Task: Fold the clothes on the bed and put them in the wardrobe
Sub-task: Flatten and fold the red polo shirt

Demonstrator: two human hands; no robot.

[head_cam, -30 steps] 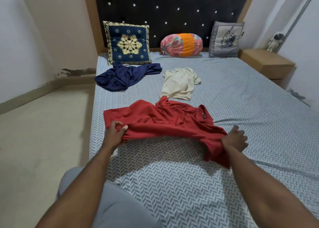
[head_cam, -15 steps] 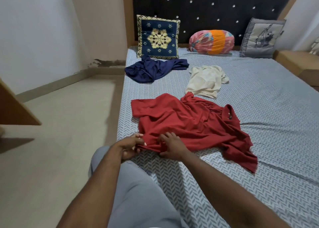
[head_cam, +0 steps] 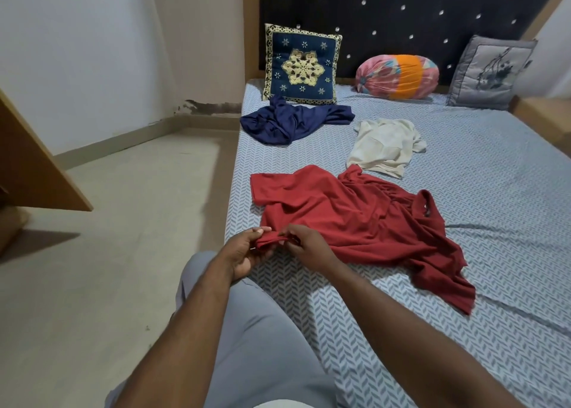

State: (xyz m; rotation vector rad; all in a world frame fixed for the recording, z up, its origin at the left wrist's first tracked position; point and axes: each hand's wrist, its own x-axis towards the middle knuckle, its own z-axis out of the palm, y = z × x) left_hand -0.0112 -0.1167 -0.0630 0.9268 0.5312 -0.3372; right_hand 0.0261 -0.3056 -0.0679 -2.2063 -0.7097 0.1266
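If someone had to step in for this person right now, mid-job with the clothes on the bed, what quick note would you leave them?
Left grip: the left hand, pinching the near hem of the red shirt.
Right grip: the right hand, pinching the same hem right beside it.
The red shirt lies spread and rumpled on the bed; the navy garment and cream shirt lie unfolded beyond it.
Done: nothing looks folded yet.
Left: fold all three, then put them in the wardrobe, which is not clearly in view.
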